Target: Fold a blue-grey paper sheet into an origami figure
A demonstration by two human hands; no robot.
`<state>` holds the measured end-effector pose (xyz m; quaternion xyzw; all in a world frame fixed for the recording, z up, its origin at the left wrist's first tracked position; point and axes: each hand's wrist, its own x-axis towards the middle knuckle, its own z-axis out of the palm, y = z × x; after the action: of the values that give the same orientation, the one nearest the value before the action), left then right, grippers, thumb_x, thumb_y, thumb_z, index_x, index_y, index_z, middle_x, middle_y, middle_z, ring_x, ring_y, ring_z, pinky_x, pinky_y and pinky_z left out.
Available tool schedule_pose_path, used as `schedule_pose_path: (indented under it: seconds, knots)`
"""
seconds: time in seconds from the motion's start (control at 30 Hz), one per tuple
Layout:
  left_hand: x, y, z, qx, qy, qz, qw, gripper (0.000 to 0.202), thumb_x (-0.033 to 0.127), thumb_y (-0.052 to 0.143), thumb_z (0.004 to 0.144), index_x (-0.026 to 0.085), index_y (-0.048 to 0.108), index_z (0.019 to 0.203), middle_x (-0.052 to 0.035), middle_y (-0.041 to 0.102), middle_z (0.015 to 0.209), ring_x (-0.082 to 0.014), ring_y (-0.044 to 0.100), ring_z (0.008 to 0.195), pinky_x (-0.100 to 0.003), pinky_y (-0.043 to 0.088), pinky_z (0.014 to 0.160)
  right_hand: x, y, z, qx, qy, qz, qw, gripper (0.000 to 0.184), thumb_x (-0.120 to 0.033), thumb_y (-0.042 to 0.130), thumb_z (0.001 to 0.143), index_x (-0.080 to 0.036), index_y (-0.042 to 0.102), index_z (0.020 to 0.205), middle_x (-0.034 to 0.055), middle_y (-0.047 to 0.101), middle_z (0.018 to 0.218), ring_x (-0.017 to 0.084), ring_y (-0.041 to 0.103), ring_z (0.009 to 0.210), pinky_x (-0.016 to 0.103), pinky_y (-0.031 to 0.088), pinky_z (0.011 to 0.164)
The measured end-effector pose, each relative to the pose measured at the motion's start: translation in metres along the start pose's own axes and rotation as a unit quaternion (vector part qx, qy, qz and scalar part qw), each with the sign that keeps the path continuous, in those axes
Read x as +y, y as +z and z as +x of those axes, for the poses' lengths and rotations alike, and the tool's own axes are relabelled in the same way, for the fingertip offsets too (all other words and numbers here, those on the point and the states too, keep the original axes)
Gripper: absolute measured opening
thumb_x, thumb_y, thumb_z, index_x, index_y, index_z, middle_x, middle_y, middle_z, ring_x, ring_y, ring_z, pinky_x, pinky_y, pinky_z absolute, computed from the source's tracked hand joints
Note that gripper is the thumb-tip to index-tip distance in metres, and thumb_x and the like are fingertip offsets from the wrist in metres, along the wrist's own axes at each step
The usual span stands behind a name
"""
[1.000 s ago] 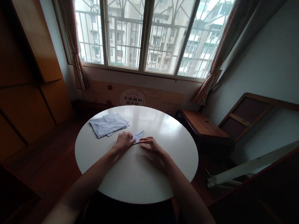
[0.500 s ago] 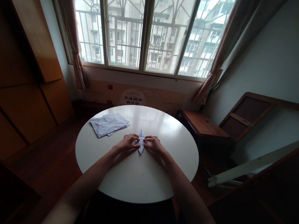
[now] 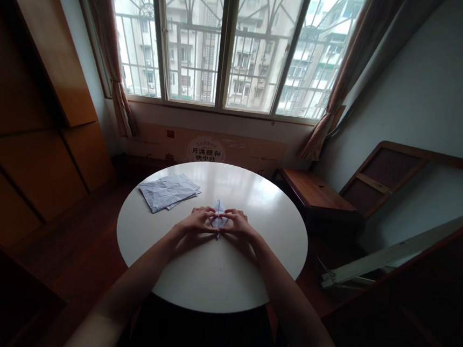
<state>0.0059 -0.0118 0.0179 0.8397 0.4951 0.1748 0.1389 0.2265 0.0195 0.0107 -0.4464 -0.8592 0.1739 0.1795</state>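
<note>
White glossy round bench (image 3: 214, 280), forearms (image 3: 145, 266) coming in over its near edge. Folded paper (image 3: 218, 222) sits about mid-bench between the hands: narrow, one point toward the person, the other pointing away. Left hand (image 3: 200, 220) and right hand (image 3: 238, 223) flank it. Both grips are on the paper, thumb and index of each pinching it, thumbs nearer, index fingers farther, nearly meeting at the centre line. Pressure: can't tell.

My read on doing it well: match left and right force so the centre line doesn't wander. Line edges up before pressing hard. Work the crease from the middle out to each point, paper flat on the hard top. Narrow points probably crumple easiest, so go light there. Fingers cover the layers; alignment can't be checked from this angle.

Farther left, a stack of creased sheets (image 3: 169, 191) lies on the bench, apart from both hands; shouldn't interfere. Barred window (image 3: 191, 56) beyond backlights the work, so lift the fingers briefly to inspect edges.
</note>
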Motion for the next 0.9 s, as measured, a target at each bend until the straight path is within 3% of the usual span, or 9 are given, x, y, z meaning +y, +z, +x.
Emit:
schedule_pose_path:
  seconds: [0.23, 0.5, 0.73, 0.9]
  knots:
    - [-0.005, 0.006, 0.002, -0.011, -0.008, 0.012, 1.000, 0.076, 0.069, 0.070, 0.065, 0.028, 0.057, 0.128, -0.0073, 0.050, 0.136, -0.0317, 0.042, 0.128, -0.043, 0.027, 0.109, 0.000, -0.002, 0.000, -0.003, -0.001, -0.005, 1.000, 0.060, -0.057, 0.076, 0.066, -0.036, 0.065, 0.121, 0.0063, 0.055, 0.132, 0.033, 0.042, 0.124, 0.048, 0.029, 0.105]
    - [-0.006, 0.007, 0.001, -0.018, 0.006, 0.014, 1.000, 0.076, 0.069, 0.069, 0.067, 0.029, 0.054, 0.131, -0.0075, 0.047, 0.140, -0.0319, 0.039, 0.131, -0.044, 0.026, 0.109, 0.015, 0.003, 0.005, 0.028, -0.029, 0.003, 0.999, 0.041, -0.046, 0.067, 0.079, -0.029, 0.069, 0.116, 0.0069, 0.060, 0.126, 0.029, 0.049, 0.119, 0.043, 0.036, 0.102]
    - [-0.005, 0.009, 0.004, 0.010, 0.011, 0.015, 1.000, 0.041, 0.055, 0.055, 0.087, 0.030, 0.064, 0.118, -0.0044, 0.058, 0.126, -0.0262, 0.049, 0.122, -0.042, 0.030, 0.107, 0.013, 0.001, 0.006, 0.035, -0.030, 0.021, 0.999, 0.029, -0.041, 0.066, 0.081, -0.028, 0.074, 0.106, 0.0064, 0.065, 0.118, 0.027, 0.054, 0.113, 0.042, 0.039, 0.100]
    - [-0.006, 0.010, 0.006, -0.019, 0.001, 0.034, 0.999, 0.059, 0.059, 0.056, 0.085, 0.028, 0.052, 0.135, -0.0074, 0.046, 0.145, -0.0319, 0.034, 0.137, -0.047, 0.023, 0.112, 0.013, 0.002, 0.008, 0.035, -0.023, 0.028, 0.999, 0.024, -0.037, 0.069, 0.079, -0.027, 0.076, 0.099, 0.0061, 0.066, 0.115, 0.026, 0.057, 0.109, 0.041, 0.040, 0.100]
